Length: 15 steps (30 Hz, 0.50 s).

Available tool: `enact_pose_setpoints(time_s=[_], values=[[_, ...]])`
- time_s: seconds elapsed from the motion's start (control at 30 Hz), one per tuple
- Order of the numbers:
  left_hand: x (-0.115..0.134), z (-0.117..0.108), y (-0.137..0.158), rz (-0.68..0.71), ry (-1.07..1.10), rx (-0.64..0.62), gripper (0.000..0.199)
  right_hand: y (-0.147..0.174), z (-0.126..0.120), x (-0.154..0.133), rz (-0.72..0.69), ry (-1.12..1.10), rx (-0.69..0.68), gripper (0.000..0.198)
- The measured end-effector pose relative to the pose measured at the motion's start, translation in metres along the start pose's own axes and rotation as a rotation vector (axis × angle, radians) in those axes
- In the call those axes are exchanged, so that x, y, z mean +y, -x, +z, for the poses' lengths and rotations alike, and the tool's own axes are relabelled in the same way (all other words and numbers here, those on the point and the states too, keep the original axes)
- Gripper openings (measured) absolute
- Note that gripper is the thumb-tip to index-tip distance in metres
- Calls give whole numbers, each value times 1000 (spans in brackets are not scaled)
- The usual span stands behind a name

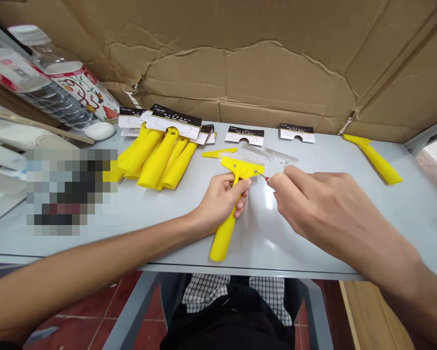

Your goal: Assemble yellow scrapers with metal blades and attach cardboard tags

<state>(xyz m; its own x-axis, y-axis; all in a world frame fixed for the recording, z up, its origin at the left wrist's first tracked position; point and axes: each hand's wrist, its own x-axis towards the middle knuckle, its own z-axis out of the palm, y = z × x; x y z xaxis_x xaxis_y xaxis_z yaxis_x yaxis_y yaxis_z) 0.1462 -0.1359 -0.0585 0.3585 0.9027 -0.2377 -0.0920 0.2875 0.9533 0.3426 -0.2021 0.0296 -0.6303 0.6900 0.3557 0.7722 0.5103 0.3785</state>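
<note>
My left hand is wrapped round the neck of a yellow scraper, its wide head pointing away from me and its handle toward the table's front edge. A clear strip lies along the head's far edge. My right hand is closed on a screwdriver. The red end of its handle and its thin shaft show; the rest is hidden in the fist. Its tip meets a screw at the head's right side. Just beyond lie two metal blades, several small screws and a flat yellow piece.
Several yellow scrapers with black-and-white header cards are piled at left. Two loose cards lie at the back. Another yellow scraper rests at right. Bottles stand at far left; cardboard walls the back.
</note>
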Motion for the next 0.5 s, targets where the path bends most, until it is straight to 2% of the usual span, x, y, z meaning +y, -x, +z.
enact_pose_setpoints(time_s=[0.17,0.23,0.4,0.5], values=[[1,1,0,2,-21,-15,38,1,21,0,-106,-38,309,27],[1,1,1,-5,-33,-9,38,-1,27,1,-97,-26,376,30],[3,2,1,-17,-59,0,36,2,37,7,83,-5,391,38],[4,2,1,-18,-51,6,35,6,41,12,160,-83,348,29]])
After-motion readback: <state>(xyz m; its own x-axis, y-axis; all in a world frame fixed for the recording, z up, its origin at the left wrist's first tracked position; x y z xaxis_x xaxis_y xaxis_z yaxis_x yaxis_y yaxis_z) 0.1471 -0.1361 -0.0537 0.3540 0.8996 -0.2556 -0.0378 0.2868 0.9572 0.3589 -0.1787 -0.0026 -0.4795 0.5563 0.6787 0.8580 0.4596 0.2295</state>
